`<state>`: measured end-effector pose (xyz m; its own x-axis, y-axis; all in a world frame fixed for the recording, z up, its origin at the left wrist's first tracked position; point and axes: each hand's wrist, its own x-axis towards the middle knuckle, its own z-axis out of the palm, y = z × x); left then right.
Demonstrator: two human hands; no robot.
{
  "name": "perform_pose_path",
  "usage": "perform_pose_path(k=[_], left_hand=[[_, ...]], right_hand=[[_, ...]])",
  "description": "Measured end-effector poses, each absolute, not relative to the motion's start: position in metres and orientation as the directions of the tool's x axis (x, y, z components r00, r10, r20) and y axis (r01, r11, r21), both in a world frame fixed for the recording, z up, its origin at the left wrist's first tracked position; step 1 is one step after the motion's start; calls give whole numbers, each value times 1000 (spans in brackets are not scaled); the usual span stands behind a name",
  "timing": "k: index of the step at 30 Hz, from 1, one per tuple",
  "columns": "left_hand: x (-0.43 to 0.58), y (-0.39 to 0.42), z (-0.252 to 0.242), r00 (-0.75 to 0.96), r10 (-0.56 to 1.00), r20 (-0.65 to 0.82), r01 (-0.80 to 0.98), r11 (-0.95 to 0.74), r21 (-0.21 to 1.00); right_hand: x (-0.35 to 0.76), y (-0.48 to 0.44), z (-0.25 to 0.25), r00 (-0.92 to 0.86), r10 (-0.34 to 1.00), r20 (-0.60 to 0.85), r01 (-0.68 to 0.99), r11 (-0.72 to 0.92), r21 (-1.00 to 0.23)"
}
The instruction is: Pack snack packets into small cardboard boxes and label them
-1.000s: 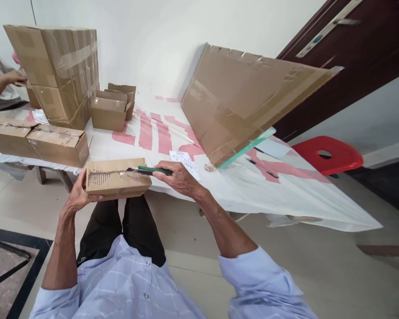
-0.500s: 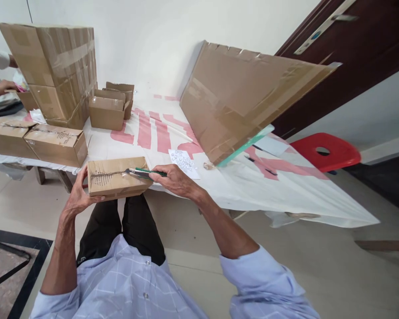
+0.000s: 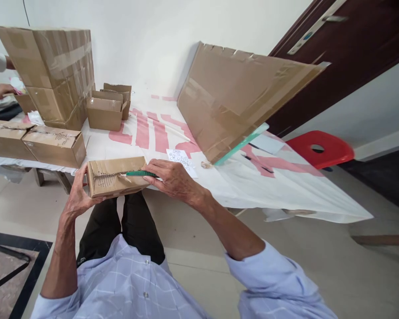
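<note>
A small brown cardboard box is held at the table's front edge, its top seam marked by a jagged line with short dark strokes. Around its left end my left hand is wrapped, thumb at the upper corner and fingers under the lower side. My right hand is closed on a green cutter lying low over the box top, its tip at the seam near the middle. Just behind my right hand is a white sheet with printed marks.
Taped boxes stand at the left beside a tall carton stack. Open small boxes are behind. A large cardboard panel leans at right, near a red stool. Another person's hand is far left.
My right hand has turned and the cutter lies flatter, its tip shifted slightly left along the seam. My left hand keeps its hold on the box. The view has shifted slightly.
</note>
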<state>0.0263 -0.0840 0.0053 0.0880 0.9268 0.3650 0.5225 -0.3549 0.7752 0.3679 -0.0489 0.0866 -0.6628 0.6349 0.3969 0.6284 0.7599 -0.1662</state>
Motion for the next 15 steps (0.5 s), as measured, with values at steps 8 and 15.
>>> perform_pose_path(k=[8,15], left_hand=[[27,-82,-1,78,928,365,494,-354,794],[20,-80,-8,67,933,354,463,-343,817]], right_hand=[[374,-42,87,-693,637,338,671,741,-22],[401,-37,95,-632,704,324,734,678,-42]])
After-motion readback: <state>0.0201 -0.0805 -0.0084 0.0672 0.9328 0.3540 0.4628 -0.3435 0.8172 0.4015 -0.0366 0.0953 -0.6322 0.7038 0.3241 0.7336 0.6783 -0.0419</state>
